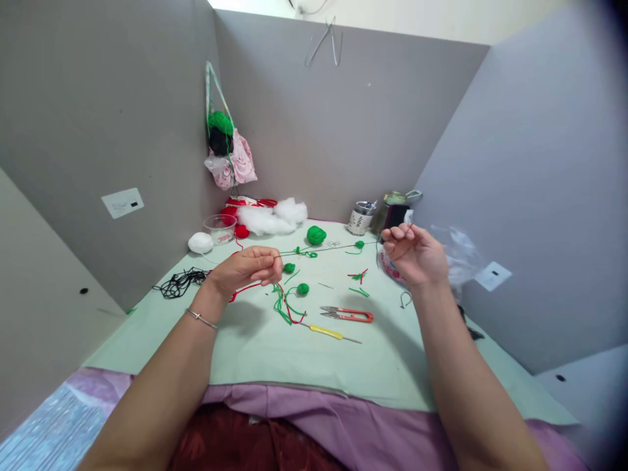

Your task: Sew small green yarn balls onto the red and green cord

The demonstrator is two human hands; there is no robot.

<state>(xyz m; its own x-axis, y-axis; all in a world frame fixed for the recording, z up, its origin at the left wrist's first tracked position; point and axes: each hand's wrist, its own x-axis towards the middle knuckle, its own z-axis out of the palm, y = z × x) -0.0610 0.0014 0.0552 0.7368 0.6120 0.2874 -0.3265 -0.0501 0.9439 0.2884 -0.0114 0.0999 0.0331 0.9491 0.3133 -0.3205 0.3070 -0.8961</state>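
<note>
A thin dark thread (pixel 333 248) runs taut between my two hands above the table. My left hand (pixel 258 264) is closed on its left end, thumb against fingers. My right hand (pixel 415 254), raised higher with the palm toward me, is closed on the other end; whether it also pinches a needle is too small to tell. Under the thread lie small green crocheted balls (pixel 303 289) and a ball of green yarn (pixel 316 235). Green and red yarn ends (pixel 283 306) trail below my left hand. Orange thread snips (pixel 347 314) and a yellow-handled crochet hook (pixel 326 331) rest nearer to me.
White stuffing (pixel 267 219), a clear plastic tub (pixel 220 230) and black yarn (pixel 181 282) occupy the left side. A pen tin (pixel 360 219) and a clear plastic bag (pixel 456 252) stand at the back right. Grey partitions (pixel 343 131) enclose the table; a pink bag (pixel 238 160) hangs in the corner.
</note>
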